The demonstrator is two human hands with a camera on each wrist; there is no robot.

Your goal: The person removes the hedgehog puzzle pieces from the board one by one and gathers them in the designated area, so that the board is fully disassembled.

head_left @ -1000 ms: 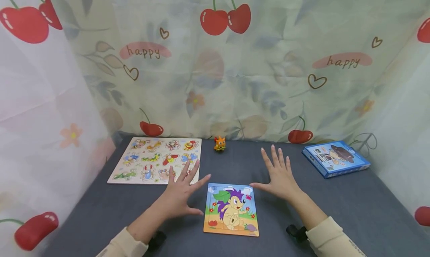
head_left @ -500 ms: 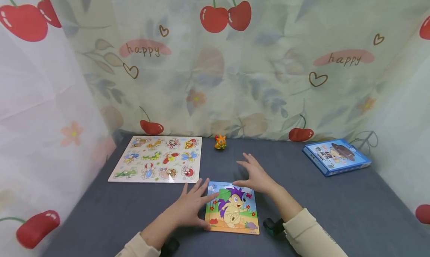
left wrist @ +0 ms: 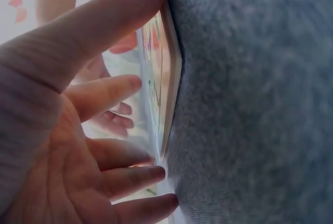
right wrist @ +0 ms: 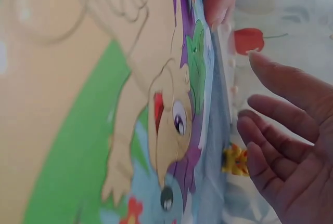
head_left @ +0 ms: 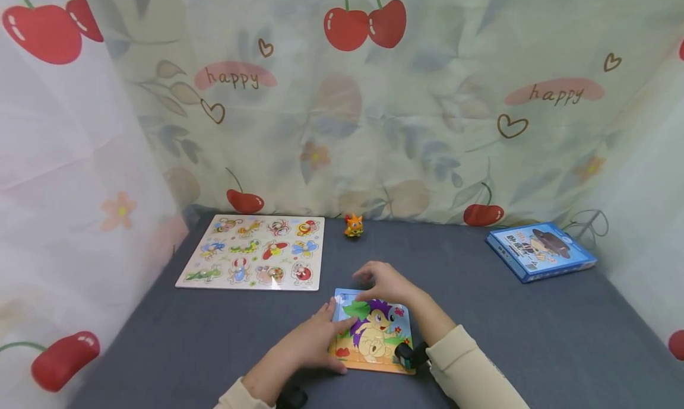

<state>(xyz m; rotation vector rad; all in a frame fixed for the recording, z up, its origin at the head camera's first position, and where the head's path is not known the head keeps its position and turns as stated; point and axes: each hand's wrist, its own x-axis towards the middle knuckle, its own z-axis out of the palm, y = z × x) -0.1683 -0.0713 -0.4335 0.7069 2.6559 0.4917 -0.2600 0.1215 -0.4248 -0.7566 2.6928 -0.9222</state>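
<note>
Presently, in the head view, both hands attend a flat, square, brightly printed hedgehog puzzle [head_left: 374, 343] that lies on the dark grey cloth [head_left: 427, 246] close to the person. The left hand [head_left: 315, 341] is at its left side, fingers spread, thumb at the near-left corner, index finger over the printed face. The right hand [head_left: 390, 281] arches at the far edge, fingers loosely bent and holding nothing. Farther off rest a white rectangular board of colourful insects [head_left: 288, 285], a small orange toy figure [head_left: 354, 225] and a flat blue printed box [head_left: 541, 251].

The step in hand looks like settling the hands about the puzzle; from here, a secure hold would call for fingertips meeting opposite edges without disturbing the picture.

Compared with half a second ago, the right hand has come inward, from the far-right corner to the far edge, and its fingers are more drawn in. The left hand sits slightly farther over, while the puzzle keeps its place.

In the left wrist view, the left thumb overlaps the puzzle's pale edge, the index fingertip stands off its face and the others are extended; whether the thumb presses cannot be told.

In the right wrist view, the right thumb and fingers stand apart beyond the edge, nothing between them, with the puzzle's face filling the left side.
</note>
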